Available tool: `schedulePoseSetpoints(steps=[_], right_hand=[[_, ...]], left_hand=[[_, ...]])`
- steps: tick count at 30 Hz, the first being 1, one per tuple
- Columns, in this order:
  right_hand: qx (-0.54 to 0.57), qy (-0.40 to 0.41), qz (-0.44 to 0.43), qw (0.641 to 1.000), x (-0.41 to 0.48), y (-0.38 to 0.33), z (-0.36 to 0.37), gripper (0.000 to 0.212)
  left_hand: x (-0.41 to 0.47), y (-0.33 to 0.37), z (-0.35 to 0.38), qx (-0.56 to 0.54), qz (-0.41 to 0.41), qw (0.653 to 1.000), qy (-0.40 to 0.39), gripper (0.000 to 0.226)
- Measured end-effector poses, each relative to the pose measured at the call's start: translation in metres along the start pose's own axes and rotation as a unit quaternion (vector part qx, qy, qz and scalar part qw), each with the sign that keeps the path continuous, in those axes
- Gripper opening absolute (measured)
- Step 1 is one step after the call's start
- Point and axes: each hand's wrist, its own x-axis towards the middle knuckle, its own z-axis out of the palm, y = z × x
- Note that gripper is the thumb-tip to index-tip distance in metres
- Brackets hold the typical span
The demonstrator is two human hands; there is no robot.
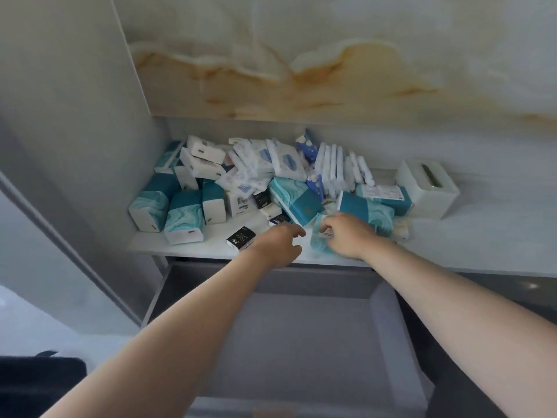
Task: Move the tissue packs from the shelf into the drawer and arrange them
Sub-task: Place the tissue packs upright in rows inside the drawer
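Right grip [346, 236] has its fingers curled round a soft pale-teal plastic tissue pack [320, 240] at the front edge of the white shelf [208, 247], with its thumb by a printed label on the wrapper. Left grip [280, 245] hovers just beside it over the same edge, fingers bent downward and thumb pointing toward the right grip. Blur hides its fingertips, so I cannot tell whether it pinches anything. Just left of the left grip, a small black rectangular tissue pack with white lettering [241, 238] lies on the shelf.

Behind both grips the shelf carries a loose heap of packs. Chunky teal-and-white marbled packs [184, 218] stand at the left and flat white packs with blue print [256, 164] lie tumbled in the middle. A row of slim white packs [334, 164] stands on edge toward the right, and a dark blue flowered pack [307, 146] sits at the back. A white box-shaped tissue holder with a slot in its top [428, 187] stands at the right end, just beside the heap.

Below the shelf the grey drawer [271, 282] stands open, and both bare forearms reach across it. Above the shelf rises a cream marbled panel with amber veins [331, 55]
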Motion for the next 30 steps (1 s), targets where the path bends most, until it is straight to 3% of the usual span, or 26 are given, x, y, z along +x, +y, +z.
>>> schedulePoseSetpoints(steps=[4,6,10,14,19,27,30], right_hand=[[-0.132,-0.017,0.050,0.990,0.004,0.055,0.004,0.064],[-0.144,-0.031,0.063,0.987,0.004,0.076,0.010,0.075],[-0.131,0.004,0.040,0.991,0.006,0.088,0.019,0.064],[-0.114,0.033,0.012,0.993,0.003,0.084,0.027,0.064],[-0.098,0.048,-0.043,0.993,-0.008,0.071,0.025,0.065],[0.108,0.035,-0.155,0.981,-0.037,0.000,0.011,0.056],[0.145,0.009,-0.179,0.973,-0.048,-0.035,0.015,0.069]], left_hand=[[0.043,0.022,0.020,0.074,0.043,0.996,0.008,0.066],[0.059,0.029,0.031,0.125,0.058,0.991,-0.004,0.081],[0.075,0.036,0.053,0.186,0.057,0.980,-0.033,0.105],[0.074,0.027,0.054,0.223,0.081,0.970,0.052,0.102],[0.054,0.017,0.044,0.253,0.107,0.960,0.058,0.102],[-0.024,-0.014,0.031,0.066,0.109,0.989,0.069,0.106],[-0.054,-0.036,0.017,0.062,0.075,0.994,0.058,0.113]])
